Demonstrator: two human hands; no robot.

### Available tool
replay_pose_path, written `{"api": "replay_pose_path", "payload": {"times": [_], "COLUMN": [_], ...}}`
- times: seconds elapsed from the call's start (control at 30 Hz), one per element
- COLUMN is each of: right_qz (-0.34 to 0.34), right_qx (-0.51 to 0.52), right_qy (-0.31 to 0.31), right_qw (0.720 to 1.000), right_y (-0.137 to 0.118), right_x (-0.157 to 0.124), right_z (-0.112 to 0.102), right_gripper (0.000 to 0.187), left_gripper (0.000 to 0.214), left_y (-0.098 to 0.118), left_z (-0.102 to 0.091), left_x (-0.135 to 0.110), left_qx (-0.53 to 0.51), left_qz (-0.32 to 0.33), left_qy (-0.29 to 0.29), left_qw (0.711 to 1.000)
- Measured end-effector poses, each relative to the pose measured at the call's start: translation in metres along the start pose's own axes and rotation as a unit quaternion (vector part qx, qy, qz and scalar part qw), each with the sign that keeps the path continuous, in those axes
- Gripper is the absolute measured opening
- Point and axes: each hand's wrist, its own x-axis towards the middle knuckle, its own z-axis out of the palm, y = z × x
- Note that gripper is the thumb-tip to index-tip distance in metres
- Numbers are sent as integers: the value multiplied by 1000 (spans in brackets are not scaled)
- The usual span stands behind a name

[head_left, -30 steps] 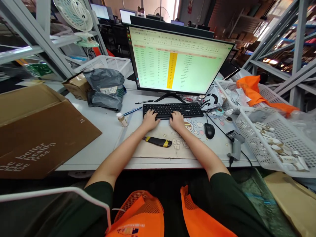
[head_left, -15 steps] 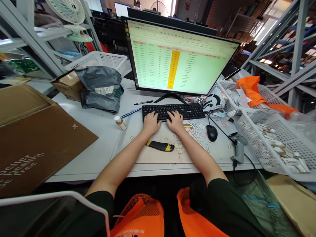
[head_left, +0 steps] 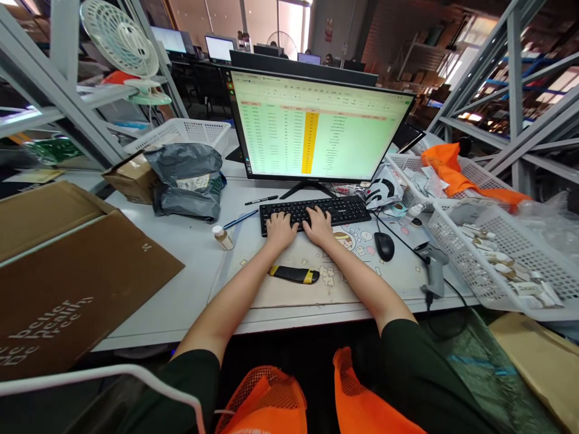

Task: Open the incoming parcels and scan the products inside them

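Keyboard (head_left: pixel 346 210): black plastic, a long flat rectangle with close rows of keys; placed on the bench (head_left: pixel 172 298) before a wide, flat monitor (head_left: pixel 353 147). Left hand (head_left: pixel 280 232) and right hand (head_left: pixel 319 229): laid on the keys, side by side; in both, the grip is left unclosed, fingers parted and bent. Mouse (head_left: pixel 384 246): smooth black oval; set on a pale printed mat (head_left: pixel 284 297). Cutter (head_left: pixel 295 275): slender, black and yellow; laid between the forearms. Bottle (head_left: pixel 223 238): small, cylindrical, white-capped. Parcel (head_left: pixel 186 202): wrapped in wrinkled grey plastic. Basket (head_left: pixel 470 283): white, perforated.
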Motion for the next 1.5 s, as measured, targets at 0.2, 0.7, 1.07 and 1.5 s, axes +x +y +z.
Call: {"api": "replay_pose_path", "payload": {"times": [0.2,0.7,1.07,1.5], "right_qz": [102,96,93,77], "right_qx": [-33,-17,-25,-14], "right_qy": [26,43,52,117], "right_qw": [994,994,994,990], "right_y": [35,52,44,34], "right_x": [11,23,15,0], "right_z": [-11,-1,-1,2], "right_gripper": [58,64,62,53], "left_gripper": [57,55,57,58], "left_y": [-26,-57,-27,-24], "left_z": [0,5,0,-2], "left_x": [-12,-20,-17,-16], "left_qx": [-10,-17,31,13], "left_qz": [8,99,56,17], "left_qy": [-12,-1,-11,29], "left_qw": [1000,995,998,999]}}
